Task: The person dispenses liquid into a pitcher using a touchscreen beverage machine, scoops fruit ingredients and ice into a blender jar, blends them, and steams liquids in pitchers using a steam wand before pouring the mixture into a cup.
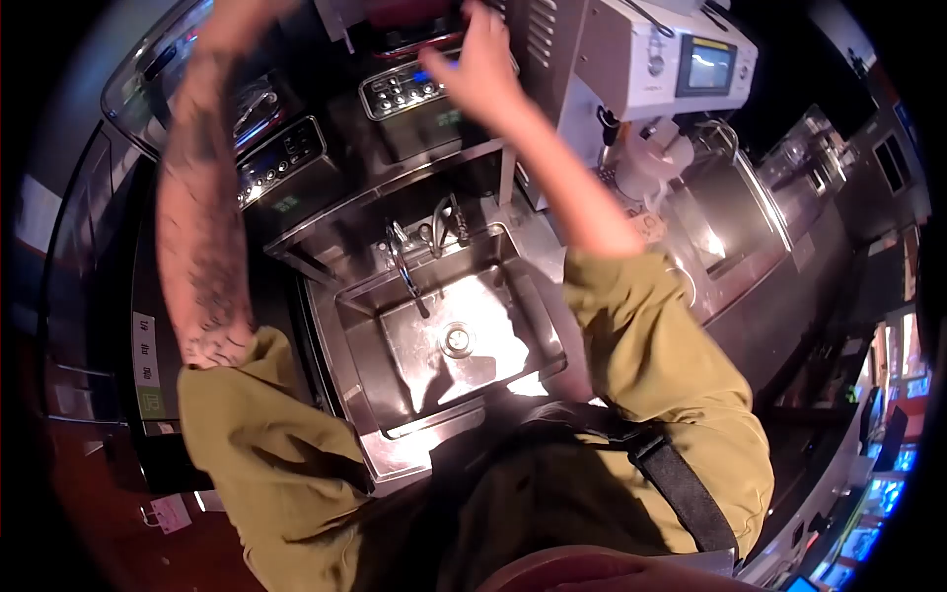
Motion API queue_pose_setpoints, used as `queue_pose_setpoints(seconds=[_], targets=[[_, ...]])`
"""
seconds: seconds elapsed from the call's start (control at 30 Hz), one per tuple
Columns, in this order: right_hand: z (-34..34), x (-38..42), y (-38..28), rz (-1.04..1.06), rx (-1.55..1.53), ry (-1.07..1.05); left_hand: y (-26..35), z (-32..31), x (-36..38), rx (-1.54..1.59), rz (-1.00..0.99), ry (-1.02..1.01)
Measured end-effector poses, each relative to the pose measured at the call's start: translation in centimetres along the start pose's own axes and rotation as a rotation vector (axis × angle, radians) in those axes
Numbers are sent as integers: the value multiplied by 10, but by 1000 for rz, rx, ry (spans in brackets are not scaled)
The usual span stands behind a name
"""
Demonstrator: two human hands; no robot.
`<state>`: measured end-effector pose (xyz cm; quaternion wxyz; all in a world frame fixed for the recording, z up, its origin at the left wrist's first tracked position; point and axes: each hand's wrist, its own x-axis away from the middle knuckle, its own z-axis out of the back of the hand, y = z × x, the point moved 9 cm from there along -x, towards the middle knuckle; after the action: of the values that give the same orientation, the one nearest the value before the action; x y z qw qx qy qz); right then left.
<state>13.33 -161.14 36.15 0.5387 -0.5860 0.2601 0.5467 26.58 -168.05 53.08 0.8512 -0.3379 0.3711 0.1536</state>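
My left hand (242,14) reaches up to the top edge, where its fingers are cut off from view; the tattooed forearm runs above a machine with a button panel (284,163). Farther right, my right hand (483,77) is raised with its thumb stretched out and its fingers pointing up, apart from one another. It sits by the right end of a second silver button panel (406,89) with round buttons and a blue light. Just left of these fingers a dark red container (400,14) stands over that panel, partly cut off at the top.
Below my arms lies a steel sink (360,340) with a faucet (399,259) at its back. A white machine with a screen (705,67) stands at upper right. Under it are a translucent pitcher (656,163) and a steel counter (710,232). A pink tag (171,513) hangs at lower left.
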Motion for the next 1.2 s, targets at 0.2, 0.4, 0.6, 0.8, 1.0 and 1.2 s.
queue_pose_setpoints(seconds=[0.2,0.4,0.6,0.8,1.0,1.2], targets=[[90,178,-43,-495,-530,-473,117,-67,165,4,344,-123],[169,242,-11,-698,-446,-556,128,-97,236,115,598,-414],[262,207,39,-701,-375,-407,125,-110,227,234,771,-553],[337,223,199,-829,-111,-276,136,-104,215,78,862,-626],[265,239,307,-847,-248,-671,127,-107,203,-20,869,-773],[194,239,298,-910,-898,-685,320,-70,156,762,989,-219]])
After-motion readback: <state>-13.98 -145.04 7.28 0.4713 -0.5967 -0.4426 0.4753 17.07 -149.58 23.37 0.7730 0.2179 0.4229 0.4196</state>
